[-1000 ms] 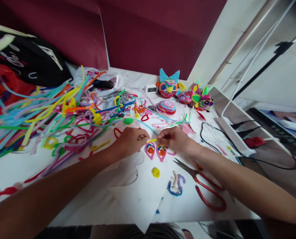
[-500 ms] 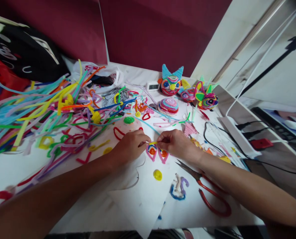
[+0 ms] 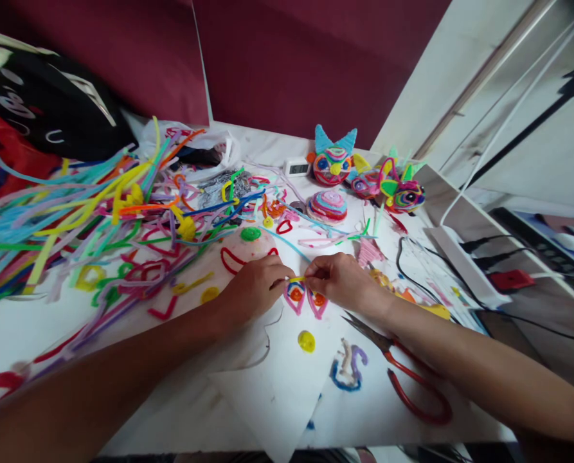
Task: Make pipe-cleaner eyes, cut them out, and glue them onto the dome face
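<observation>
Fingertips of both hands pinch the two ends of a short yellow stem point(image 3: 296, 278): the left hand point(image 3: 255, 286) grasps its left end between thumb and forefinger, the right hand point(image 3: 342, 280) its right end in the same way, with the other fingers curled in. The stem sits just above a sheet of white paper point(image 3: 277, 379), directly over the tops of two pink teardrop loops point(image 3: 295, 296) with orange centres that lie side by side; whether it touches them cannot be told.

Nearer the person on the same paper lie a small yellow coil point(image 3: 306, 341) and a blue, white and purple squiggle point(image 3: 347, 366). Red-handled scissors point(image 3: 419, 399) rest under the right forearm, blades pointing towards the hands. Beyond the left hand lie a green coil point(image 3: 251, 233) and a red outline point(image 3: 231, 260).

Judged by how things lie, the flat piece on the paper is at an early stage: only the paired loops and a few separate bits are shaped, and none look joined. At the far side of the table point(image 3: 36, 328) stand three figures that look finished: a blue-eared head point(image 3: 333, 161), a striped dome point(image 3: 326, 206) and a green-eared one point(image 3: 402, 193). A big heap of loose stems point(image 3: 74, 218) fills the left side.
</observation>
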Demonstrator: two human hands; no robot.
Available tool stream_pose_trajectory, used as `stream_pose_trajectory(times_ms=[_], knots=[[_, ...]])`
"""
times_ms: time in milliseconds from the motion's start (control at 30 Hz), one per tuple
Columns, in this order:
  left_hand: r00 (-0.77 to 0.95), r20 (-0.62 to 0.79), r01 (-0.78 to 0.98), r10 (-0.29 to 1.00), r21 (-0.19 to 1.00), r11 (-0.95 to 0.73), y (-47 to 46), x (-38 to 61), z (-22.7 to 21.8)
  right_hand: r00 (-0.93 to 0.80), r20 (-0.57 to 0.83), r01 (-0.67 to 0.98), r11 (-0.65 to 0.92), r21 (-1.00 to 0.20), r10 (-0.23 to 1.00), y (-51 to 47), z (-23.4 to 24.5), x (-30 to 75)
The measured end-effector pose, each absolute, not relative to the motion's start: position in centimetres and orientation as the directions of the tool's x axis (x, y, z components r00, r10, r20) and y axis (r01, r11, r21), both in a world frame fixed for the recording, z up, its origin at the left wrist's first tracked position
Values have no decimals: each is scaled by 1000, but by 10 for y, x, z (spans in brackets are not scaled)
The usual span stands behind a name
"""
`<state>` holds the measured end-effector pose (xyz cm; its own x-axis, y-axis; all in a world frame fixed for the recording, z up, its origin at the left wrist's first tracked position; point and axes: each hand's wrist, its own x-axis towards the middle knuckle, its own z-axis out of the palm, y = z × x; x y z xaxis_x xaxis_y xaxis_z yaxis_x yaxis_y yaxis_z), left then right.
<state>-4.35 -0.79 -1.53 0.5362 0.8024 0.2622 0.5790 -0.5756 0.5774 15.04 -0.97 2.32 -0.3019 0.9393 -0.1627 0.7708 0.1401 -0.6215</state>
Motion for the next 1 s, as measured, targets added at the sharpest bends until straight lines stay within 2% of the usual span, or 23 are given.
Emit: stream_pose_trajectory(times_ms=[333, 567, 700, 833, 1000], knots=[[489, 354, 511, 798, 625, -590, -16, -40, -2, -346, -70, 720, 217, -659, 936, -23, 39, 155], [508, 418, 509, 753, 560, -654, -21, -38, -5, -372, 20, 687, 289, -666, 928, -35, 40, 155], [516, 431, 508, 740, 541, -670, -24, -36, -2, -377, 19, 651, 280, -706, 926, -39, 39, 154], [523, 447, 548, 725, 475, -688, -27, -35, 1, -364, 16, 620, 255, -742, 931, -41, 35, 152], [514, 468, 580, 719, 428, -693, -29, -35, 2, -317, -29, 475, 132, -870, 948, -41, 26, 149]])
